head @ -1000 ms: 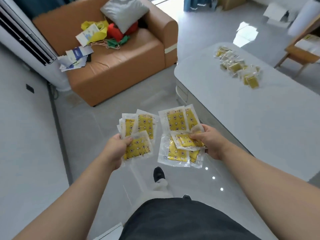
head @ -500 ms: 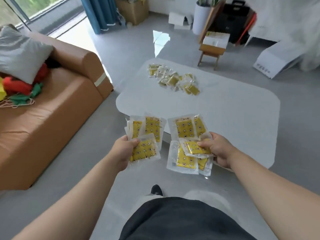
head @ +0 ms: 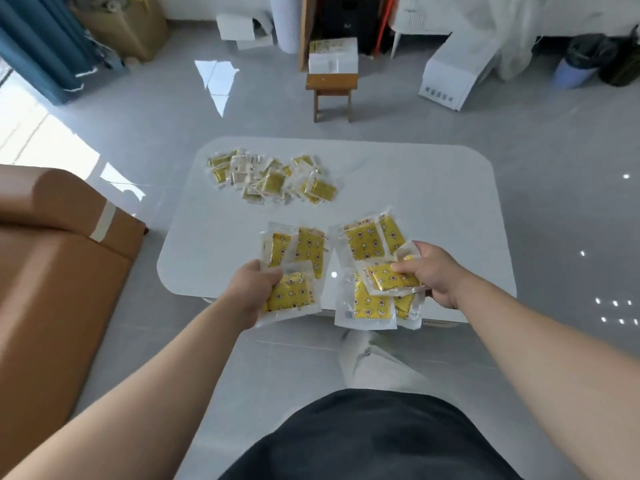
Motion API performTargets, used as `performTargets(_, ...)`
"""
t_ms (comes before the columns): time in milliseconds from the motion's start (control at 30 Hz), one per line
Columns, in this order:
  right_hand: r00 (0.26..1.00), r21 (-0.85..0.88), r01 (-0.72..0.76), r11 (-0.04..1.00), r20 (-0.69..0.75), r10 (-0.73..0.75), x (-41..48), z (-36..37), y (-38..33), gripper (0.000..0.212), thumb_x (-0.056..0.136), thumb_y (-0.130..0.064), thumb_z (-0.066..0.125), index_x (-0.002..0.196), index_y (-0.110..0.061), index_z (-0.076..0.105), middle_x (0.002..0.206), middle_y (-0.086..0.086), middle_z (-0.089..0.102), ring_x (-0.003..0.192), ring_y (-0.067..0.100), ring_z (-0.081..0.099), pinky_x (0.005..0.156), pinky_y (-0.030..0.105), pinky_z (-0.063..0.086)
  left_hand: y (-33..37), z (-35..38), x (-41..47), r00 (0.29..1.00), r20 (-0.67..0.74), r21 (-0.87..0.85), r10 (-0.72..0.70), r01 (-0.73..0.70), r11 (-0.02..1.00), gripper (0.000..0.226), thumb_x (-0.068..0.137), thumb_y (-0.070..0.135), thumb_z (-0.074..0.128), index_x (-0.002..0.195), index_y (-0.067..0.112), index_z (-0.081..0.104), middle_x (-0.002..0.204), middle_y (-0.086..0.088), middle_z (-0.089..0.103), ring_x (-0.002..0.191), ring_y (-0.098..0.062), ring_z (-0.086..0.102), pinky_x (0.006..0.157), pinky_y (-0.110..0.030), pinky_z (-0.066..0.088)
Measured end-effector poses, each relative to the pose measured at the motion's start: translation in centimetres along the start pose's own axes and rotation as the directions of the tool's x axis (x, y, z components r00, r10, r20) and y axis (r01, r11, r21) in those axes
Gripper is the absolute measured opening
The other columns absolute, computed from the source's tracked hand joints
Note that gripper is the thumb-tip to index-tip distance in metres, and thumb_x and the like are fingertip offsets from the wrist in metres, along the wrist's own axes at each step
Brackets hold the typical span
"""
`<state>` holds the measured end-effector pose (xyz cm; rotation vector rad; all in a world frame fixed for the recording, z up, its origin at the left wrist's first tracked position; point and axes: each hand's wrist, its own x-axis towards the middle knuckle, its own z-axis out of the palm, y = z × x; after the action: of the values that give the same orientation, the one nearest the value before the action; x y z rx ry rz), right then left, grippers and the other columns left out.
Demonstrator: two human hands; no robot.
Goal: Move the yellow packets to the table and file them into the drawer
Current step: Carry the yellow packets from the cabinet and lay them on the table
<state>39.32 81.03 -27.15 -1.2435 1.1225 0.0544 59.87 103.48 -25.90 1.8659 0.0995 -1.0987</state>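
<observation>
Both hands are full right now. Left grip [head: 251,289] is curled round the left edge of a fan of yellow packets [head: 294,271], with the thumb pressed on top of the nearest one. Right grip [head: 434,271] does the same on the right edge of a second fan of packets [head: 374,268], thumb and fingers pinching the top packet, which lies crosswise over the rest. They're clear plastic pouches with a yellow insert printed with little stars and moons.

The two fans sit just beside each other with a sliver of table showing between them. They're held above the near edge of the white table [head: 433,202], and the lowest packets of each bunch hang out past that edge, over the floor. I can't tell if any of them actually touch the tabletop.

Further out, on the far left part of the table, there's a loose pile of packets [head: 273,178], heaped and overlapping, well apart from both hands.

Around it: a brown sofa [head: 52,271] to the left of the table, and a small wooden stool [head: 331,88] just past the far edge with a white box [head: 332,58] on top. A blue curtain [head: 41,46] hangs in the far left corner, with a cardboard box [head: 138,26] next to it.
</observation>
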Motion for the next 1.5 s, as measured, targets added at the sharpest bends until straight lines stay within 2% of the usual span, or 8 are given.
performTargets(200,0.996,-0.047,-0.080,0.996,0.031,0.082,10.7,-3.4,-4.9,0.026,0.089,0.002,0.071,0.105,-0.019,0.067,0.110,0.013,0.074,0.099,0.031,0.073,0.092,0.057,0.057,6.6,3.9,8.6,0.997,-0.066,0.127,-0.043,0.052,0.991,0.009,0.099,0.007,0.058,0.099,0.014,0.062,0.102,-0.013,0.072,0.088,-0.030,0.072,0.078,-0.043,0.061)
performTargets(400,0.992,-0.136,-0.108,0.985,0.057,0.116,21.1,-6.3,-9.8,0.039,0.090,-0.003,0.072,0.123,-0.020,0.061,0.111,0.007,0.069,0.094,0.029,0.072,0.075,0.040,0.059,12.7,8.0,17.6,0.990,-0.123,0.322,-0.074,0.110,0.940,0.005,0.096,0.014,0.057,0.098,0.017,0.061,0.103,-0.013,0.070,0.099,-0.036,0.070,0.090,-0.051,0.058)
performTargets(500,0.990,-0.200,-0.117,0.973,0.050,0.129,26.5,-7.3,-11.3,0.042,0.090,-0.005,0.072,0.125,-0.024,0.059,0.112,0.009,0.066,0.090,0.028,0.069,0.061,0.030,0.049,14.9,10.8,23.5,0.989,-0.137,0.408,-0.061,0.112,0.906,0.015,0.094,0.013,0.054,0.108,0.013,0.060,0.101,-0.011,0.068,0.088,-0.030,0.068,0.080,-0.042,0.060)
performTargets(700,0.987,-0.209,-0.158,0.965,-0.022,0.157,37.1,-7.8,-10.9,0.027,0.086,-0.006,0.073,0.106,-0.024,0.065,0.114,0.012,0.069,0.097,0.032,0.072,0.066,0.035,0.052,17.2,15.8,35.1,0.977,-0.210,0.566,-0.036,0.152,0.810,0.032,0.100,0.016,0.046,0.131,0.010,0.051,0.088,-0.004,0.054,0.066,-0.016,0.050,0.054,-0.026,0.040)
performTargets(933,0.998,-0.458,-0.029,0.888,0.039,0.053,48.3,-7.0,-10.5,0.067,0.088,-0.017,0.075,0.149,-0.015,0.047,0.124,0.005,0.055,0.104,0.021,0.053,0.072,0.020,0.042,17.9,18.9,47.6,0.992,-0.123,0.776,0.028,0.079,0.626,0.022,0.097,0.010,0.043,0.117,0.005,0.052,0.077,-0.002,0.044,0.061,-0.016,0.042,0.048,-0.029,0.034)
performTargets(1133,0.986,-0.690,0.072,0.720,0.160,0.054,54.9,-4.7,-10.7,0.011,0.090,-0.008,0.065,0.094,-0.015,0.058,0.078,-0.001,0.050,0.078,0.023,0.049,0.051,0.025,0.032,17.3,20.0,54.5,0.996,-0.092,0.825,0.014,0.068,0.562,0.016,0.099,0.013,0.039,0.112,0.011,0.049,0.081,-0.003,0.044,0.060,-0.016,0.039,0.048,-0.026,0.031)
performTargets(1367,0.982,-0.867,0.158,0.472,0.189,0.019,59.1,-2.2,-11.8,0.028,0.086,-0.008,0.054,0.109,-0.024,0.056,0.098,0.003,0.058,0.090,0.031,0.058,0.061,0.029,0.037,16.6,20.5,57.5,0.988,-0.054,0.903,0.146,-0.014,0.428,0.035,0.100,0.018,0.036,0.130,0.009,0.051,0.126,-0.015,0.054,0.084,-0.029,0.055,0.052,-0.032,0.039)
performTargets(1500,0.987,-0.924,0.157,0.348,0.131,-0.096,59.9,-1.2,-10.9,0.036,0.090,-0.018,0.061,0.124,-0.021,0.050,0.108,0.004,0.050,0.089,0.029,0.050,0.065,0.033,0.035,15.9,20.6,57.9,0.953,-0.033,0.967,0.300,-0.046,0.252,0.035,0.097,0.023,0.040,0.124,0.008,0.055,0.125,-0.013,0.057,0.118,-0.034,0.049,0.093,-0.047,0.043)
